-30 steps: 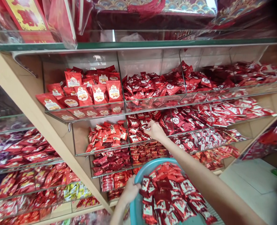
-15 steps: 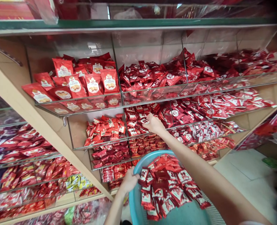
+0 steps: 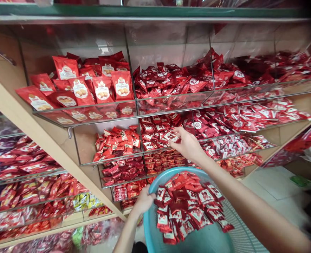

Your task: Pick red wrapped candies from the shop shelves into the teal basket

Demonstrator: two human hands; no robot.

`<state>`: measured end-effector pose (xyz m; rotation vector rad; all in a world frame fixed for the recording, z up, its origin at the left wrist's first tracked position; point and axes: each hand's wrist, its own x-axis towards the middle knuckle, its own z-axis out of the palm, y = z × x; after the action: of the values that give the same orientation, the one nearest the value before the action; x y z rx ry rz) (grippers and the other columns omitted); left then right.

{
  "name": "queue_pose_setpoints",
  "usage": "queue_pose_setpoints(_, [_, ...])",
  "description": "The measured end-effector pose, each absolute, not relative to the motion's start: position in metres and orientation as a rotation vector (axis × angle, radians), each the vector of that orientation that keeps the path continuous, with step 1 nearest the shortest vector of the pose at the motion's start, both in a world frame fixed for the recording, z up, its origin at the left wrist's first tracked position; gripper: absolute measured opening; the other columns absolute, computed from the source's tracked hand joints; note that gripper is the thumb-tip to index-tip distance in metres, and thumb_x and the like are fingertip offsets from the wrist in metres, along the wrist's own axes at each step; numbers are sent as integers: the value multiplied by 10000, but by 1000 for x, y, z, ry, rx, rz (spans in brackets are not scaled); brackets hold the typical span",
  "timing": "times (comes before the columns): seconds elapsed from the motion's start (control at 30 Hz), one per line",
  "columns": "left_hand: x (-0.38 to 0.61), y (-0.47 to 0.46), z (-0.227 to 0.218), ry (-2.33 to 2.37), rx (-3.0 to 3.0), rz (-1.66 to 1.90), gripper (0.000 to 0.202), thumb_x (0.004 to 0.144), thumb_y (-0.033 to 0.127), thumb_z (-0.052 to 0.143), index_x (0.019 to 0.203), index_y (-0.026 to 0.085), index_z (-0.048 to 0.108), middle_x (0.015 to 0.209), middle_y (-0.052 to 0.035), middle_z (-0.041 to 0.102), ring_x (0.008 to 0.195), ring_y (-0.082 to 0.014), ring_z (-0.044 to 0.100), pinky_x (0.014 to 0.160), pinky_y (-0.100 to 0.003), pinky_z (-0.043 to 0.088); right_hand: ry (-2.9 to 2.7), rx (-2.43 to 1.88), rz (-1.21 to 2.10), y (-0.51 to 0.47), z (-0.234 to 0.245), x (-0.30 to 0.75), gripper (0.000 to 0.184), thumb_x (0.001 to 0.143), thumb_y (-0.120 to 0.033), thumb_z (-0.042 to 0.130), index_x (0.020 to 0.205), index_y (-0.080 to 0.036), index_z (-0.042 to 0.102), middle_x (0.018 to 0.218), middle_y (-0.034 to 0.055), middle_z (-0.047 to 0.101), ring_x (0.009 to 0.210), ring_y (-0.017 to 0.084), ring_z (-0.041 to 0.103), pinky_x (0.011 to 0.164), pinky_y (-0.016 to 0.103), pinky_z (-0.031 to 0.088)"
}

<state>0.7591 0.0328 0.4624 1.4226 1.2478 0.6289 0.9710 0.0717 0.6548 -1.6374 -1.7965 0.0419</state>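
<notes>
Right hand [image 3: 188, 144] at the second tier of the shelf, thumb and forefinger a narrow gap apart by a white-fronted red packet [image 3: 169, 135]; cannot tell from this angle whether the fingertips grip it or only flank it. The packet lies among similar ones toward the front of its compartment, just right of the divider [image 3: 141, 138] that separates them from red packets with dark lettering [image 3: 118, 142]. Left hand [image 3: 145, 199] grips the left rim of the teal basket [image 3: 148, 226], which hangs below and in front, red packets [image 3: 194, 209] heaped toward its far side. Handling, as judged here: a light pinch on the wrapper's crimped end should serve — squeezing the middle risks crushing what is inside. The wrist wants a low path, clear of the upper tier's transparent front panel [image 3: 171, 108], and a small lift over the lower front edge. One-sided rim hold probably lets the basket tip — a level left hand, basket close under the compartment, shortens the carry.
</notes>
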Motion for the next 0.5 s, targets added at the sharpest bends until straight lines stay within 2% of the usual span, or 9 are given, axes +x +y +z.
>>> queue_pose_setpoints(0.13, [760,32,463,1247,1418,649,252,600,87,456,820,129,571,739,-3,613,683,-135,525,644,-225,379,-1892,-1591,223,19,634,962,311,788,-378,464,1052,-213,462,850,29,615,714,172,573,633,253,368])
queue_pose_setpoints(0.27, [760,31,465,1235,1419,647,236,599,80,446,797,131,564,711,3,597,666,-131,519,627,-222,383,-2047,-1777,373,-8,588,952,265,788,-361,454,1009,-216,475,836,25,630,735,187,592,625,254,352])
queue_pose_setpoints(0.4, [759,31,467,1253,1426,636,202,604,77,441,762,138,551,691,11,576,653,-126,513,617,-218,377,-2111,-1954,356,-17,559,952,249,791,-317,432,1006,-206,491,924,56,636,822,226,602,666,286,351])
queue_pose_setpoints(0.5, [760,31,468,1262,1424,620,189,609,76,442,752,143,547,667,20,562,632,-122,506,602,-215,366,-2136,-2047,321,-21,552,954,262,790,-301,420,1013,-191,502,902,75,641,841,244,600,690,310,353])
